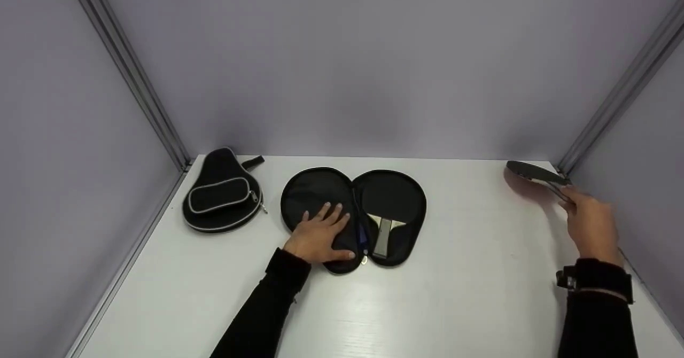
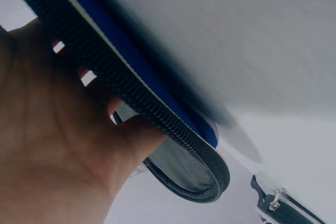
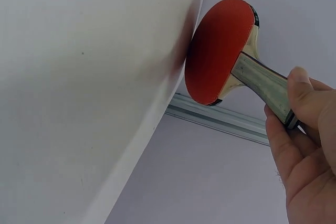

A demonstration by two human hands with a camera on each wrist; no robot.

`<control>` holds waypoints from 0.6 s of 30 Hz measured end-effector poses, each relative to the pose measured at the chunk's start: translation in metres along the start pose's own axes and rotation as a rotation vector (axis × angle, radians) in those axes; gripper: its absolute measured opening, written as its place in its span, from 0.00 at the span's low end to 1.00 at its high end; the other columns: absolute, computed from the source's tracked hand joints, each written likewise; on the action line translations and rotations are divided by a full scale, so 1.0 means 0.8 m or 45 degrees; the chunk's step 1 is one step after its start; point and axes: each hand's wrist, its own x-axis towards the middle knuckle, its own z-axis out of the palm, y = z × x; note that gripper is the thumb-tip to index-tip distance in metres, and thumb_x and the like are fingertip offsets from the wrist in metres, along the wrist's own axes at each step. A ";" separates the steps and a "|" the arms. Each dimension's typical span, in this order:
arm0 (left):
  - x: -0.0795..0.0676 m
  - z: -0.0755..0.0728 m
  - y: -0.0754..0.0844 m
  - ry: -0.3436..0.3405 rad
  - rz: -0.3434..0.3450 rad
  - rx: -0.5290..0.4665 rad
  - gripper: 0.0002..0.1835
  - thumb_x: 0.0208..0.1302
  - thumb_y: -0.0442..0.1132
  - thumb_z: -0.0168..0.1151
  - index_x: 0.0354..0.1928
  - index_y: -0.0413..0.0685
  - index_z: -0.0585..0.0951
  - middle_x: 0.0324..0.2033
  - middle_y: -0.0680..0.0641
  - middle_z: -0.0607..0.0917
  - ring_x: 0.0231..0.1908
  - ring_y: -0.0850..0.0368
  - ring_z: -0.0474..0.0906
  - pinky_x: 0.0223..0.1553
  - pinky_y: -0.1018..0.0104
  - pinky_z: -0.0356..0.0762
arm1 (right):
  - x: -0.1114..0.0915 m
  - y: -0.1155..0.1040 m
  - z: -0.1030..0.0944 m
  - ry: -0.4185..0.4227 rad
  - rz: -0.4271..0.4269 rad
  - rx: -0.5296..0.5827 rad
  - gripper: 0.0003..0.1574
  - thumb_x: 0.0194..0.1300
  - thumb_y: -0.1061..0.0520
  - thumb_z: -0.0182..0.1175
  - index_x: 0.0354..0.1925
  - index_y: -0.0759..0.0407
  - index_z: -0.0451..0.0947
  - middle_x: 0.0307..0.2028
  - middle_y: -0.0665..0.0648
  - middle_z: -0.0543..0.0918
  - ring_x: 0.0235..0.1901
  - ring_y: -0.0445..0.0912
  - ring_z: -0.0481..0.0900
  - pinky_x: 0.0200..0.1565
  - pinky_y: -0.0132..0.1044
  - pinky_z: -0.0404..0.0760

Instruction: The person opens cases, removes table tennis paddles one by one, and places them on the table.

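My left hand point(image 1: 320, 235) lies with fingers spread across the left half of an unzipped black paddle case point(image 1: 315, 187). In the left wrist view, its thumb is at the zipper edge point(image 2: 173, 124). Inside the case's right half rests a table tennis paddle point(image 1: 393, 197), black face up, its pale handle toward me. Far to the right, my right hand point(image 1: 593, 227) grips the handle of a second table tennis paddle point(image 1: 536, 172). That paddle is tilted, its red face point(image 3: 220, 51) turned toward the table and its edge close to the surface.
A closed black paddle case point(image 1: 222, 195) with grey piping and a zip pocket lies at the back left of the white table point(image 1: 454, 304). Grey walls point(image 1: 374, 69) with metal corner posts enclose the back and both sides.
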 end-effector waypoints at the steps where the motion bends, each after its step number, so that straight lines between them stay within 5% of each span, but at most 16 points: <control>1: 0.000 -0.001 0.000 0.000 0.000 -0.003 0.55 0.78 0.73 0.71 0.94 0.51 0.66 0.95 0.41 0.60 0.96 0.35 0.53 0.90 0.18 0.60 | 0.000 0.001 0.001 -0.014 -0.004 0.002 0.22 0.87 0.68 0.63 0.73 0.75 0.83 0.70 0.82 0.83 0.65 0.86 0.83 0.59 0.83 0.85; 11: 0.000 0.001 -0.001 -0.016 -0.014 0.005 0.55 0.79 0.73 0.70 0.95 0.53 0.65 0.96 0.42 0.59 0.96 0.36 0.53 0.91 0.20 0.60 | -0.005 0.021 0.013 -0.182 -0.029 -0.012 0.26 0.85 0.70 0.64 0.75 0.76 0.79 0.62 0.86 0.86 0.58 0.87 0.87 0.48 0.75 0.89; 18: 0.000 0.000 -0.001 -0.008 -0.009 0.008 0.55 0.79 0.73 0.70 0.94 0.51 0.66 0.95 0.41 0.60 0.96 0.36 0.54 0.91 0.20 0.61 | -0.005 0.027 0.012 -0.330 -0.009 -0.042 0.31 0.83 0.72 0.63 0.79 0.76 0.75 0.63 0.88 0.84 0.48 0.77 0.91 0.36 0.45 0.85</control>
